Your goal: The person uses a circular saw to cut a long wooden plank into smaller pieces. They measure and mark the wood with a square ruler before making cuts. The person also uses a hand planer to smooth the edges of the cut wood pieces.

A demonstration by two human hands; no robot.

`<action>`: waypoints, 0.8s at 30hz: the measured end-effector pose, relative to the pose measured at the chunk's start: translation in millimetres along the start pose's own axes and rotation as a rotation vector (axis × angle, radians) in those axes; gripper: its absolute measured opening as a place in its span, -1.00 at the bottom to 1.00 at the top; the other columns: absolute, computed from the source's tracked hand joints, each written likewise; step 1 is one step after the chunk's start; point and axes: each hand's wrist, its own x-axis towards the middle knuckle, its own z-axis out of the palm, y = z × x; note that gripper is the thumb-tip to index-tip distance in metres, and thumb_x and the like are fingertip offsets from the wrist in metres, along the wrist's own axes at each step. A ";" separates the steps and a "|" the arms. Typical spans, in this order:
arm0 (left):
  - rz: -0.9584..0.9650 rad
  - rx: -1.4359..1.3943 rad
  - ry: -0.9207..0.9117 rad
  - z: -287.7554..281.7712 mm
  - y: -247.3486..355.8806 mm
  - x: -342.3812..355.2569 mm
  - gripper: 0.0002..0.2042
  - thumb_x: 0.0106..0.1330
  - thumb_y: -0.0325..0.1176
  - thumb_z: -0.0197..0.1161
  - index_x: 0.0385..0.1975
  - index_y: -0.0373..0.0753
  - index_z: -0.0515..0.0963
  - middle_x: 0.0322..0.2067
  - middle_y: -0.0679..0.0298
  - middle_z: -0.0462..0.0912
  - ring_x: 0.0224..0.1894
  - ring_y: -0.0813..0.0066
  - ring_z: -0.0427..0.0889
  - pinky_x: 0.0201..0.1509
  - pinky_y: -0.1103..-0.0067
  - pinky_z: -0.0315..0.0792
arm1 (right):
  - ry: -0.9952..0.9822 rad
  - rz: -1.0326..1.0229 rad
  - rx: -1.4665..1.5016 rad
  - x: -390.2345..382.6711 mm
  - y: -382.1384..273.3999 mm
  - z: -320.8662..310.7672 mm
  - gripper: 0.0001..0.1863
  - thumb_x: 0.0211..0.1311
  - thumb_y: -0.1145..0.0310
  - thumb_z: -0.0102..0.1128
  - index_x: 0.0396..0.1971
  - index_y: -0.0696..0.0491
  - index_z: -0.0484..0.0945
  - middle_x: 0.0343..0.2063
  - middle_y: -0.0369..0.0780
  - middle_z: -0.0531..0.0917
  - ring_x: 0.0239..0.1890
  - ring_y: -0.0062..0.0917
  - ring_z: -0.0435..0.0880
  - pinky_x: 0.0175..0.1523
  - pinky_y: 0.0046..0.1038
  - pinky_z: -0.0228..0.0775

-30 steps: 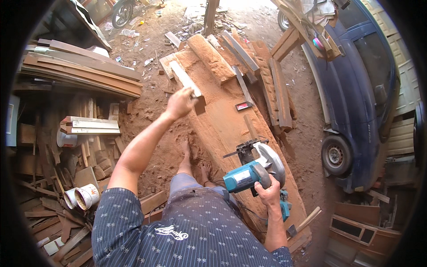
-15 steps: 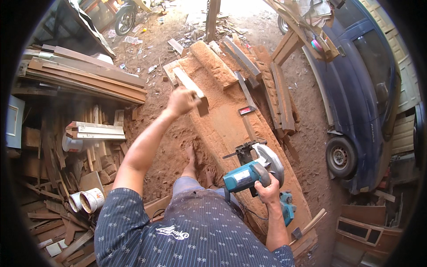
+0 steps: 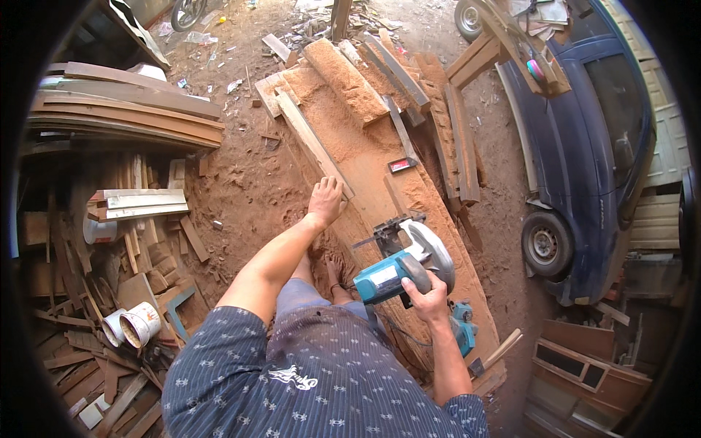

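Note:
My right hand (image 3: 429, 296) grips the rear handle of a teal circular saw (image 3: 387, 279) with a pale blade guard, over the near part of a sawdust-covered wooden workbench (image 3: 365, 212). Along the bench's left edge lies a long wooden strip (image 3: 310, 146). At its near end, my left hand (image 3: 326, 198) has its fingers curled over the wood. A try square (image 3: 401, 165) with a red-marked handle rests on the bench to the right of the strip. Beneath the saw's front is a narrow wood piece (image 3: 394, 196), partly hidden.
Another teal power tool (image 3: 463, 328) sits right of the saw, and a dark cord (image 3: 401, 327) hangs by my legs. Thick boards (image 3: 347, 80) lie at the bench's far end. Stacked lumber (image 3: 131, 109) and two white buckets (image 3: 139, 325) are left; a blue car (image 3: 584, 146) stands right.
The strip, raised and tilted in my left hand before, now lies flat along the bench edge. That hand has come nearer and lower. The saw stays in my right hand; the view has shifted.

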 end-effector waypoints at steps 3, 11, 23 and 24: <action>0.014 -0.152 0.063 -17.4 5.7 -10.8 -0.53 0.24 -0.04 0.39 0.01 -0.26 0.56 0.02 0.08 0.54 0.18 0.12 0.48 0.24 0.27 0.40 | -0.059 0.010 -0.020 11.9 9.7 13.1 -0.57 0.19 0.20 0.46 -0.09 0.22 0.69 -0.37 -0.13 0.79 -0.30 -0.53 0.75 -0.12 -0.44 0.57; -0.607 -1.194 -0.521 -14.1 -2.3 -34.3 -0.36 0.26 0.14 0.43 0.08 -0.35 0.60 -0.16 0.10 0.76 -0.23 0.34 0.73 -0.05 0.42 0.57 | -0.140 -0.045 -0.090 52.6 5.0 70.0 -0.58 0.19 0.17 0.45 -0.09 0.18 0.71 -0.39 -0.09 0.80 -0.30 -0.46 0.80 -0.15 -0.40 0.59; -0.728 -0.854 -0.433 -11.0 -39.2 -14.9 -0.44 0.15 0.01 0.39 0.08 -0.23 0.62 0.00 0.02 0.73 0.11 0.16 0.69 0.24 0.34 0.49 | -0.148 -0.017 -0.086 82.5 7.4 120.4 -0.57 0.19 0.10 0.47 -0.14 0.16 0.71 -0.39 -0.17 0.79 -0.32 -0.51 0.75 -0.18 -0.42 0.56; -0.732 -0.866 -0.430 -10.8 -43.2 -13.7 -0.43 0.15 0.01 0.39 0.08 -0.24 0.62 0.00 0.02 0.73 0.11 0.16 0.69 0.25 0.34 0.49 | -0.152 -0.011 -0.089 84.7 8.2 123.7 -0.57 0.19 0.09 0.47 -0.14 0.16 0.71 -0.39 -0.17 0.79 -0.32 -0.52 0.75 -0.17 -0.43 0.55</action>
